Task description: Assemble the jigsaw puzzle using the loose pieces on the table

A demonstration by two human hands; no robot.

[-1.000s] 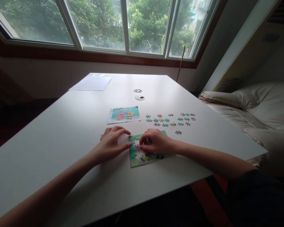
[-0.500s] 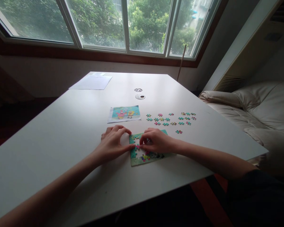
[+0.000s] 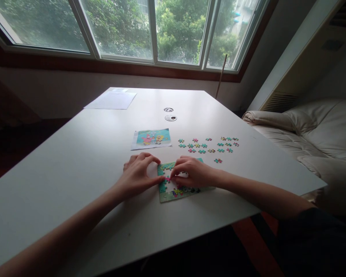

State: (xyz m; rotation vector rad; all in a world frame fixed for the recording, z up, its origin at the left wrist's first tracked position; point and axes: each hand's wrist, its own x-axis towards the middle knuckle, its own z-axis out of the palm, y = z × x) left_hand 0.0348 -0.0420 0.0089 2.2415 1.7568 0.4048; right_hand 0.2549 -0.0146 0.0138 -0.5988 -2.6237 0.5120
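Observation:
A small jigsaw puzzle, partly assembled with a white gap in its middle, lies on the white table near the front edge. My left hand rests at its left side, thumb tip touching the frame's left edge. My right hand lies over the puzzle's upper part, its fingertips pinching a small pink piece at the gap. Much of the puzzle's top right is hidden under that hand.
Several loose puzzle pieces are scattered to the right behind the hands. A reference picture lies behind the puzzle. Farther back are two round cable holes and a sheet of paper. A cream sofa stands right of the table.
Both hands stay at the puzzle; the right fingertips have shifted slightly over the gap with the pink piece. The view has tilted a little.

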